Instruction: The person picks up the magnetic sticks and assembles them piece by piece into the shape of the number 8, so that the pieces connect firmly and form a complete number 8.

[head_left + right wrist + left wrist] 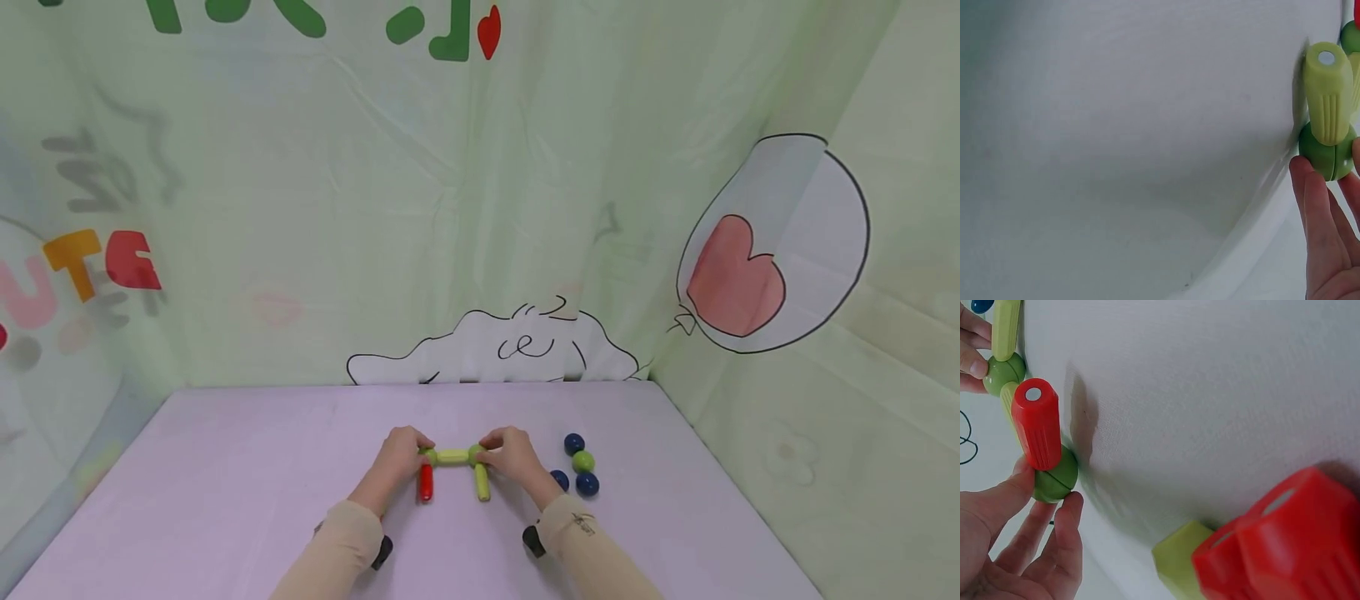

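A magnetic building frame lies on the table: a yellow-green rod [453, 457] joins two green balls. My left hand [397, 460] pinches the left green ball [1060, 478] between thumb and fingers. From that ball a red rod [426, 483] points toward me. The right green ball [1324, 156] is held in the fingertips of my right hand [516, 457]. A second yellow-green rod [482, 483] sticks out of it toward me, about parallel to the red one. Both near rod ends, with silvery discs, are free.
Right of my right hand, a loose green ball [583, 462] sits among several dark blue balls [587, 484]. Spare red rods [1297, 531] and a yellow-green rod piece [1182, 556] lie by my left wrist. A printed curtain [375, 208] hangs behind the lilac table [247, 467].
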Available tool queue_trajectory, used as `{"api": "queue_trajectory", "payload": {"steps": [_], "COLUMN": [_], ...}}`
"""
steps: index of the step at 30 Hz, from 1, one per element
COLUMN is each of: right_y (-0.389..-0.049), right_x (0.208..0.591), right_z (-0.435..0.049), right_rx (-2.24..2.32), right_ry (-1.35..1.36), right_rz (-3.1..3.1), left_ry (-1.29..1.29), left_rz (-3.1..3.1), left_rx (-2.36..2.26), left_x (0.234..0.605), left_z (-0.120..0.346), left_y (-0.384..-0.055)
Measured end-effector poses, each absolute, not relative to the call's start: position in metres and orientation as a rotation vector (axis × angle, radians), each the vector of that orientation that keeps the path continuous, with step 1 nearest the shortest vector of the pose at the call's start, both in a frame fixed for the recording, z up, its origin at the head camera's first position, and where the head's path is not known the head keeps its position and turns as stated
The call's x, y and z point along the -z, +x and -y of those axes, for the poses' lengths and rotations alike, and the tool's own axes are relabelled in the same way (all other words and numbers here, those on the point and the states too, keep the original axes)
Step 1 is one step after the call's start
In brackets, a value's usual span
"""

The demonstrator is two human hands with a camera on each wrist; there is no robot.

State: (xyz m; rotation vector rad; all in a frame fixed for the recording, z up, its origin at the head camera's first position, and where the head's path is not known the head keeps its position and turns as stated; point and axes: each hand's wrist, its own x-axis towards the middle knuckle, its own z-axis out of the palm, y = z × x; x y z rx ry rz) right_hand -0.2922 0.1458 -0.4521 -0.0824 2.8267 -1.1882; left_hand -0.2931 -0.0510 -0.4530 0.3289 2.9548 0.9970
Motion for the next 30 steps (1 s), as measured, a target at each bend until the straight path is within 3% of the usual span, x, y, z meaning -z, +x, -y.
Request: {"api": "queue_trajectory", "payload": {"steps": [11, 30], "right_y": [-0.28, -0.253], "right_x": [0.445, 0.428], "right_z": [-0.167, -0.217], "right_rx": [1.171, 1.061], "right_ry": [-0.227, -0.21], "right_rz": [-2.894, -2.992], "left_ry": [0.265, 0.3], "left_rz": [-2.931, -2.956], "left_rx": [-0.996, -0.983], "left_x": [0.449, 0.448], "left_z": [0.047, 0.048], "left_y": [-0.29, -0.288]}}
